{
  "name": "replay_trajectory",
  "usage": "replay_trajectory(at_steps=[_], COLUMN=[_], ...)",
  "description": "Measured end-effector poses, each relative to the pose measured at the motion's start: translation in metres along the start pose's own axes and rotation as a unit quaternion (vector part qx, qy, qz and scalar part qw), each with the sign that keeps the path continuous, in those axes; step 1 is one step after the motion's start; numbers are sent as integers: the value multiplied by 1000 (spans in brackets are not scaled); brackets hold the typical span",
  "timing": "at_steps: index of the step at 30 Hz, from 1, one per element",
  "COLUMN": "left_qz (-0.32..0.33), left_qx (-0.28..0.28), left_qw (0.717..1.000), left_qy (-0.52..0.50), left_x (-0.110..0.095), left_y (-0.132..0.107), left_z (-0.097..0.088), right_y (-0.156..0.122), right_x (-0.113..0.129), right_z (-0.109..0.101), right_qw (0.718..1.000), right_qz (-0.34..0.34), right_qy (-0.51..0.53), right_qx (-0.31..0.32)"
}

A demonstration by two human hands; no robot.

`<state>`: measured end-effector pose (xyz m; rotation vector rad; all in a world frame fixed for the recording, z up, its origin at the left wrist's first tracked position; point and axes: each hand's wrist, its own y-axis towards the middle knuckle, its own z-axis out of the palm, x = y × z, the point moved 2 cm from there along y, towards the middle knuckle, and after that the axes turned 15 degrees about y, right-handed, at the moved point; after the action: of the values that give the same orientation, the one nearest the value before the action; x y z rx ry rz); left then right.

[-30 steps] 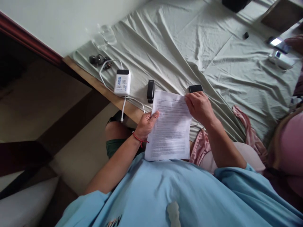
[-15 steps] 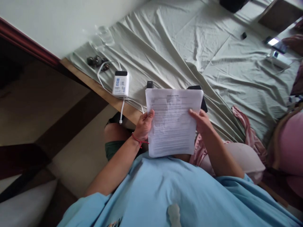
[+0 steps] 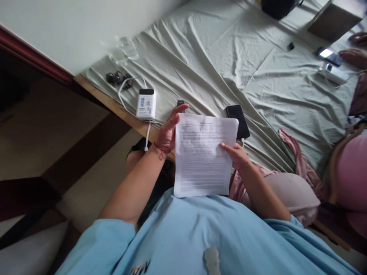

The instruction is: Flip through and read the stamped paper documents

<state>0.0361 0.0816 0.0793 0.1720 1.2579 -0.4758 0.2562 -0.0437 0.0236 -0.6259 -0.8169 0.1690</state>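
Observation:
A stack of printed paper sheets (image 3: 203, 160) is held up in front of my blue shirt, print facing me. My right hand (image 3: 236, 154) pinches its right edge, thumb on top and the fingers behind. At the upper left corner, my left hand (image 3: 170, 128) is raised with its fingers apart and stretched forward beside the sheets; whether it touches the edge I cannot tell. A small black object (image 3: 180, 102) lies just behind the left fingertips, partly hidden. Right of the sheets' top corner lies a black phone (image 3: 238, 121) with a white cable at its lower end.
A wrinkled pale green cloth (image 3: 206, 65) covers the table. At left are a white power bank (image 3: 146, 105) with cables, dark round objects (image 3: 118, 78) and clear plastic (image 3: 127, 47). Another person's hand (image 3: 354, 57) is near a lit phone (image 3: 329, 55) and a box (image 3: 334, 21).
My left hand has let go of the left edge and moved up to the top corner, fingers spreading. The sheets have shifted slightly left and toward me, uncovering more of the black phone.

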Motion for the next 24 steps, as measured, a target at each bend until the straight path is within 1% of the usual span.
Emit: replay_trajectory(at_steps=[6, 11, 15, 17, 19, 21, 24], left_qz=[14, 1, 2, 5, 15, 19, 16], left_qx=[-23, -46, -93, -127, -149, -143, -87], left_qw=[1000, 998, 994, 989, 985, 985, 992], left_qy=[2, 37, 51, 70, 86, 91, 85], left_x=[5, 4, 6, 8, 9, 8, 5], left_y=[0, 4, 7, 6, 5, 4, 3], left_z=[1, -1, -3, -6, -8, -10, -11], right_y=[4, 5, 5, 4, 4, 3, 3], right_x=[-5, -6, -6, -7, -9, -9, -5], right_z=[-1, 1, 4, 5, 5, 6, 8], right_qw=[1000, 999, 999, 999, 999, 999, 998], right_qz=[-5, -3, -9, -3, 6, 10, -6], right_qy=[-6, -8, 1, 6, 4, 1, 8], right_qx=[-12, -34, -49, -49, -44, -42, -65])
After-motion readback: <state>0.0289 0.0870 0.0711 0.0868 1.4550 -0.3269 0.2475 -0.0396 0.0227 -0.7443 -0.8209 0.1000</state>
